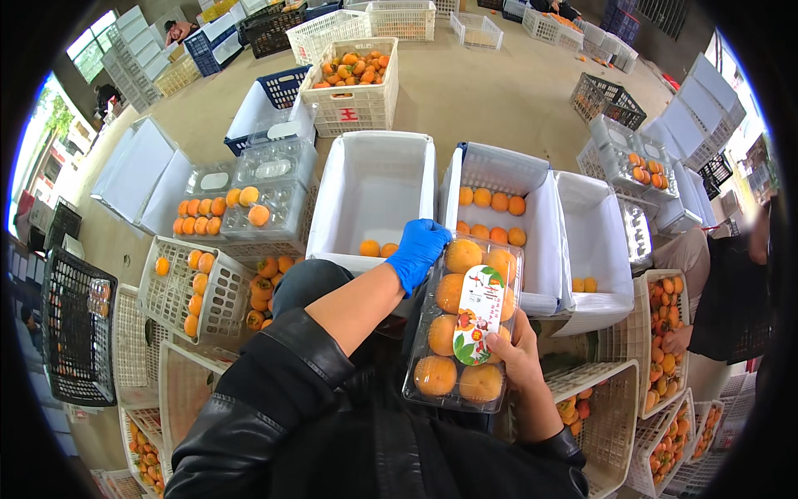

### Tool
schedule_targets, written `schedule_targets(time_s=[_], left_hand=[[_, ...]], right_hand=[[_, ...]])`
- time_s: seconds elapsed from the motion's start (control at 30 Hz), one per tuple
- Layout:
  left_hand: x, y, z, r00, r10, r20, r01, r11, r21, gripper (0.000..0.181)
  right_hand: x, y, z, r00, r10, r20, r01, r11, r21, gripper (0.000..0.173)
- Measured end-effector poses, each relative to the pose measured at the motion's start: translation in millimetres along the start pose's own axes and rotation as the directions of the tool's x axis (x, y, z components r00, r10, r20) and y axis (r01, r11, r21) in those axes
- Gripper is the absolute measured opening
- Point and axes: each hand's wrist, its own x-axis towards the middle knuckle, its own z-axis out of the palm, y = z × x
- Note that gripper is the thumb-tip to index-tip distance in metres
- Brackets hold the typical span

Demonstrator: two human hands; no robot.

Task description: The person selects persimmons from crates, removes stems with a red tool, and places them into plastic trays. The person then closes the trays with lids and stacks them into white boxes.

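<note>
A clear plastic clamshell box of persimmons [462, 324] with a printed label lies tilted in front of my chest. My left hand [419, 252], in a blue glove, grips its top left corner. My bare right hand [520, 355] holds its lower right side, thumb on the label. Just beyond is a white-lined crate [380, 187] with persimmons [369, 248] at its near end, partly hidden by my left hand. To its right, another lined crate [508, 162] holds two rows of persimmons [499, 201]. Open clear trays [274, 206] stand at the left, some with persimmons.
An upturned white crate [234, 299] carries several persimmons at the left. A full persimmon crate [349, 87] stands ahead. At the right, a narrow lined crate [595, 237] adjoins the others; beyond, a co-worker's hand [678, 340] reaches into a fruit crate [642, 355]. A black crate [81, 324] lies far left.
</note>
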Motion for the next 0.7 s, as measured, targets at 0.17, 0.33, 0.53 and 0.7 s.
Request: schedule_targets(time_s=[0.17,0.33,0.53,0.7], left_hand=[[-35.9,16.2,-15.2,0.977,-0.04,0.21,0.063,0.992,-0.105,0.027],[-145.4,-11.5,-43.8,0.87,-0.085,0.486,0.144,0.986,-0.085,0.038],[-179.8,-26.3,-40.2,0.894,-0.301,0.331,0.362,0.922,-0.139,0.028],[-184.9,-34.5,-35.1,0.915,-0.306,0.265,0.354,0.921,-0.16,0.023]], right_hand=[[-7.7,6.0,3.1,0.982,-0.166,-0.089,0.166,0.986,-0.011,0.07],[-3.5,17.3,3.8,0.936,-0.268,-0.227,0.283,0.959,0.035,0.065],[-0.1,15.2,10.4,0.904,-0.321,-0.282,0.303,0.947,-0.108,0.059],[-6.9,17.6,10.5,0.896,-0.367,-0.252,0.341,0.93,-0.139,0.058]])
